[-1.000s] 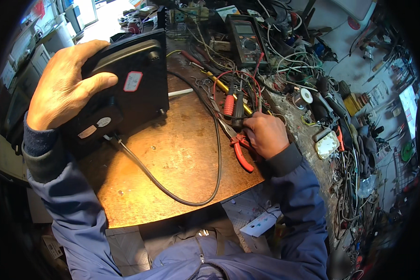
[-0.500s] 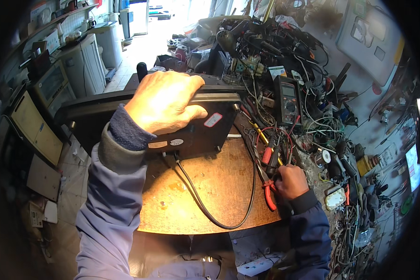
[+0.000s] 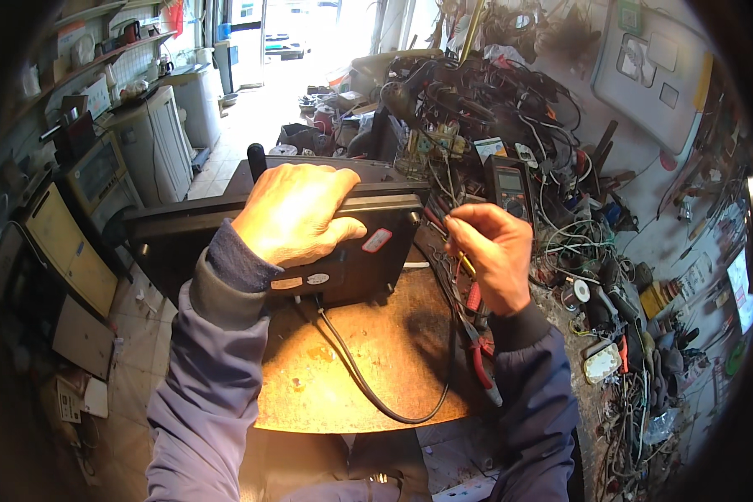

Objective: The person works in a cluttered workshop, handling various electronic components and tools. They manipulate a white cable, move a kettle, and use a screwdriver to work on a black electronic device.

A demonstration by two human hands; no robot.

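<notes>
My left hand (image 3: 297, 213) is clamped over the upper edge of a flat black appliance (image 3: 343, 284), which is tipped up on the wooden board, its small feet and labels facing me. A black power cord (image 3: 351, 368) loops from it over the board. My right hand (image 3: 494, 251) is raised beside the appliance's right corner, thumb and fingers pinched together; what they hold, if anything, I cannot make out. Below its fingers shows a yellow shaft (image 3: 467, 266). Red-handled pliers (image 3: 484, 372) lie beside my right wrist, partly covered by the sleeve.
Behind my right hand stands a multimeter (image 3: 510, 186) among tangled wires (image 3: 577, 238). A solder spool (image 3: 576, 293) sits to the right. Heaped cables and parts (image 3: 477, 100) rise at the back. The board's front edge (image 3: 343, 430) curves close to my body.
My right hand has lifted from beside the pliers and moved up and left toward the appliance's corner. My left hand keeps its grip. The whole view has shifted slightly.
</notes>
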